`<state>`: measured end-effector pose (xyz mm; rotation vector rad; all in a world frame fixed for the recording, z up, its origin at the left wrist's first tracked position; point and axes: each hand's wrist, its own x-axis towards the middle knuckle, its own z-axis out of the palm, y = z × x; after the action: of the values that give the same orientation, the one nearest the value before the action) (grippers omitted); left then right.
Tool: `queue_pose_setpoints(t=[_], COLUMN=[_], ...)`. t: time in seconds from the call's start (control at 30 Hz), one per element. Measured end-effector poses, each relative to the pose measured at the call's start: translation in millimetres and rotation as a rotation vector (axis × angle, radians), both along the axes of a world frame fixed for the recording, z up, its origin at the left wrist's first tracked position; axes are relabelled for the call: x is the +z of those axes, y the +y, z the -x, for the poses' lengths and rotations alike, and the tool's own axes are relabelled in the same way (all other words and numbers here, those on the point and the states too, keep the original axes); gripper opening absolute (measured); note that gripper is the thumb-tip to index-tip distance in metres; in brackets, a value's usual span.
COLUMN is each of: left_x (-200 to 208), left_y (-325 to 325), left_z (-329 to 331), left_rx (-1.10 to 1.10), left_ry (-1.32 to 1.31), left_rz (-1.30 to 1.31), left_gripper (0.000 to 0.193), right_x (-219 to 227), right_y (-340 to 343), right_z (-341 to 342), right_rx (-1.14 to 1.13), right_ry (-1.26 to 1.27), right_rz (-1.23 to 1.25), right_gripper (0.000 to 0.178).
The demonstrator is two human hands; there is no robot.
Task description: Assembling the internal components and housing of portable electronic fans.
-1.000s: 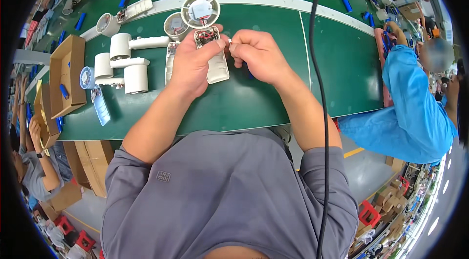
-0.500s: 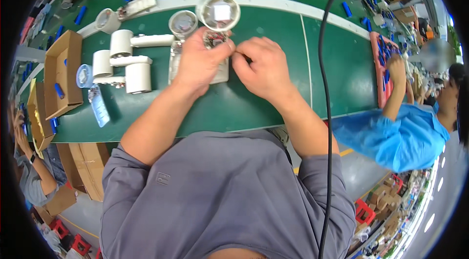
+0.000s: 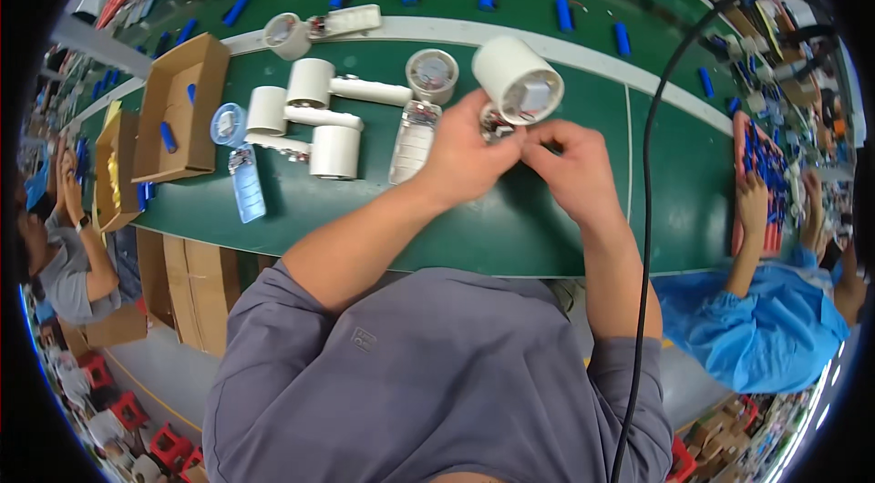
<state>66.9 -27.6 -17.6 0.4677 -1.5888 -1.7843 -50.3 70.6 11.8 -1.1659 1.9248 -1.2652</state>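
My left hand (image 3: 465, 159) is closed around a white cylindrical plastic housing's (image 3: 509, 66) neck, where a small cluster of wires and electronics (image 3: 495, 124) shows. The housing is tilted, its round end with a pale square part turned toward me. Against that neck, my right hand (image 3: 576, 169) pinches with thumb and forefinger; what lies between the fingertips is too small to make out. Just left of my left hand lies another white unit, with a round head (image 3: 432, 75) and an open handle shell (image 3: 416, 141).
More white units (image 3: 334, 151) and a light blue one (image 3: 246, 184) lie left on the green table. Beyond them stands a cardboard box (image 3: 185, 109) holding blue batteries. Batteries line the far strip. A black cable (image 3: 645, 210) hangs at right, near a co-worker's pink tray (image 3: 740, 182).
The view has shifted, so the table things sit further right in it. The held housing has tipped to show its side, and both hands have moved right, away from the open handle shell.
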Motion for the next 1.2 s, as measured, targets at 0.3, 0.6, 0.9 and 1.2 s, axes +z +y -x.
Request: queue_pose_setpoints(t=[0.3, 0.6, 0.9, 1.2], left_x=[-2, -9, -2, -9], left_y=[-8, -25, -18, -17], left_z=[-4, -2, 0, -1], left_rx=[-0.074, -0.253, -0.300, -0.279], left_ry=[-0.019, 0.301, 0.178, 0.004], left_rz=[-0.222, -0.654, -0.587, -0.574], left_gripper=[0.033, 0.047, 0.031, 0.029], right_x=[8, 10, 11, -8], right_y=[-1, 17, -2, -7], right_z=[-5, -31, -29, -17], right_rx=[-0.032, -0.003, -0.113, -0.121], right_ry=[-0.042, -0.240, -0.130, -0.424], right_rz=[-0.058, 0.074, 0.162, 0.204], right_gripper=[0.013, 0.008, 0.010, 0.011])
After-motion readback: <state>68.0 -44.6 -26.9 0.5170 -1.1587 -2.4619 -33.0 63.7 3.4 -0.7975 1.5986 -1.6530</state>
